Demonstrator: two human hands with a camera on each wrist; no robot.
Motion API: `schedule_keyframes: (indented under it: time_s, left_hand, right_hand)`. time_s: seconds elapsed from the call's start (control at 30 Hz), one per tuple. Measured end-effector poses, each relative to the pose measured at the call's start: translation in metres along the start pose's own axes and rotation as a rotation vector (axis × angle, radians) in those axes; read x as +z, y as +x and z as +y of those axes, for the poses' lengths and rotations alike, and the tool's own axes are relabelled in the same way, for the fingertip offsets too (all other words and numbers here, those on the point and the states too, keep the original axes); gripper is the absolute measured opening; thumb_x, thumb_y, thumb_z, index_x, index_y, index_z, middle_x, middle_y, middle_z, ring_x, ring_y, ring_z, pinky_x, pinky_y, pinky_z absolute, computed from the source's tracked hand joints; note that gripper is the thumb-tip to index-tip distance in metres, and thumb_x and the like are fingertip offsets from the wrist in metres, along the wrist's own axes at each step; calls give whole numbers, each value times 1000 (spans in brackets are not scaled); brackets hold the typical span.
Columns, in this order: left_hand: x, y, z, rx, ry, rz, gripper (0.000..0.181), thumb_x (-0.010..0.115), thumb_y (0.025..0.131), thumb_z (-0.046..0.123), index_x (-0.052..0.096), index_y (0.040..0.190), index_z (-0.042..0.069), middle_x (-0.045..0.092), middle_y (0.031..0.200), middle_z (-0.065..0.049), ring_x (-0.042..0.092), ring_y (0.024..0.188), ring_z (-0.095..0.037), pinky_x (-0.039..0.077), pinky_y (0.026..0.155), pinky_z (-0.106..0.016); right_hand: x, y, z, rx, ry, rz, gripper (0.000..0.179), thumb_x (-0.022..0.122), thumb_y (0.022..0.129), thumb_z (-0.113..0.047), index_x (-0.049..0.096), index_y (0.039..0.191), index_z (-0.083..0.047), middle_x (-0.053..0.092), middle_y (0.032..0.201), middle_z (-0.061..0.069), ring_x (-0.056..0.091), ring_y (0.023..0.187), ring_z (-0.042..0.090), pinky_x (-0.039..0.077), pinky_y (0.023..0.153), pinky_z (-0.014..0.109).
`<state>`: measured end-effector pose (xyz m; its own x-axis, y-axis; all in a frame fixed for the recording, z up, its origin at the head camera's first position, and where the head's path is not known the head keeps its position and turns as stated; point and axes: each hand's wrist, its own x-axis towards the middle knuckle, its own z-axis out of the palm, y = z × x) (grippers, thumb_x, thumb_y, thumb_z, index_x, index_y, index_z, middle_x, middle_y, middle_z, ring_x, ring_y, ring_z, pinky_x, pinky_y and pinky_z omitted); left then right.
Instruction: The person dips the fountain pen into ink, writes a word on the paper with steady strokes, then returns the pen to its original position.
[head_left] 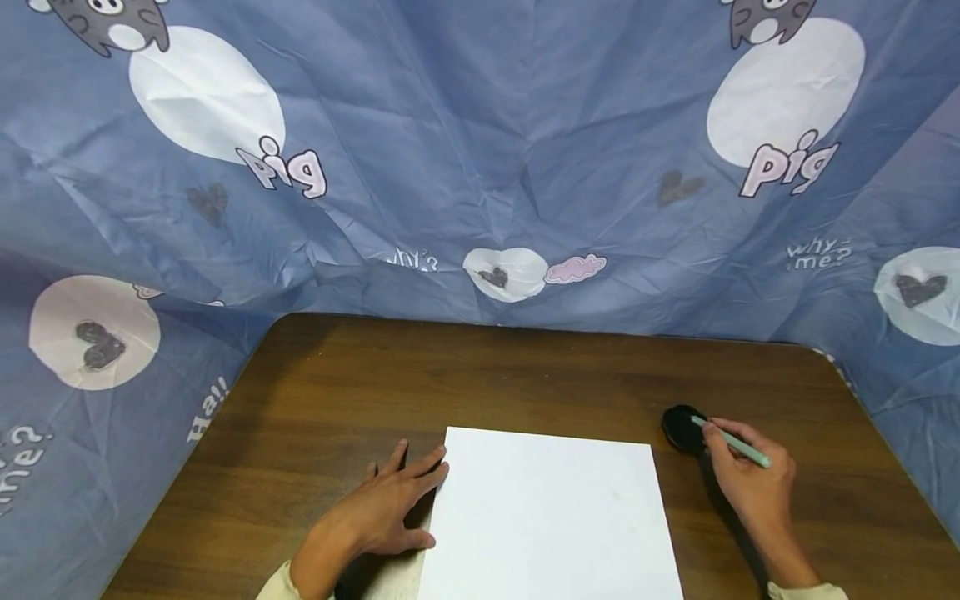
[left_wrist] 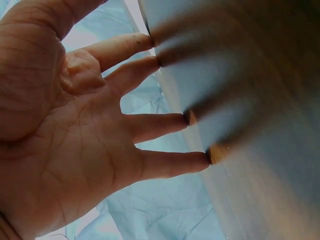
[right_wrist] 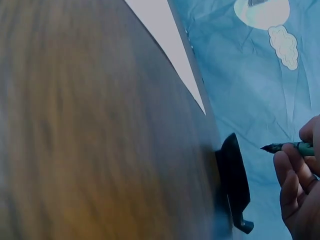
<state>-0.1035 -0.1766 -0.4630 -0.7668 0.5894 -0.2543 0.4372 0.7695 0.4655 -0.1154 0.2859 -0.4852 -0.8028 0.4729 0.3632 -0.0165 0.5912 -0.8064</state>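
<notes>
A white sheet of paper [head_left: 555, 517] lies at the front middle of the wooden table. My left hand [head_left: 382, 508] rests along its left edge, fingers spread and fingertips down, as the left wrist view also shows. My right hand [head_left: 753, 487] pinches a slim green-handled brush [head_left: 742, 445] to the right of the paper. In the right wrist view the brush [right_wrist: 305, 148] has a dark, pointed tip. That tip is close above a small black dish [head_left: 678, 427], whose side shows a short tab in the right wrist view.
The brown wooden table [head_left: 480, 375] has rounded far corners. Behind and beside it hangs a blue curtain [head_left: 480, 167] printed with pigs, hearts and words. Something pale [head_left: 397, 575] shows under the left hand, beside the paper.
</notes>
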Motion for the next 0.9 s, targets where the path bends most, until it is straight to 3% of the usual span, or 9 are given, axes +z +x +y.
schedule_keyframes:
  time_s: [0.23, 0.63, 0.77, 0.9]
  left_hand:
    - [0, -2, 0, 4, 2, 2, 84, 79, 85, 38, 40, 154, 10, 24, 164, -6, 12, 144, -56, 21, 95, -83]
    - [2, -2, 0, 4, -11, -1, 84, 80, 85, 37, 39, 154, 9, 24, 164, -7, 11, 144, -57, 20, 95, -83]
    - [1, -2, 1, 5, -19, -2, 84, 80, 85, 36, 39, 154, 9, 24, 164, -8, 11, 143, -57, 20, 94, -84]
    - [0, -1, 1, 6, -18, 8, 84, 80, 85, 35, 39, 153, 8, 23, 164, -8, 10, 143, -58, 20, 94, -84]
  right_hand:
    - [8, -9, -9, -94, 160, -49, 11, 75, 88, -7, 78, 96, -1, 72, 72, -10, 65, 58, -1, 45, 47, 14]
    - [25, -24, -25, -82, 204, -131, 12, 73, 90, -4, 78, 100, -3, 74, 77, 7, 68, 59, 10, 43, 43, 18]
    - [32, -31, -34, -92, 181, -182, 12, 73, 90, -6, 78, 101, -6, 74, 79, 6, 68, 60, 10, 46, 47, 18]
    - [38, -40, -52, -130, 205, -243, 12, 73, 88, 0, 77, 99, -1, 74, 78, 9, 69, 61, 10, 45, 47, 17]
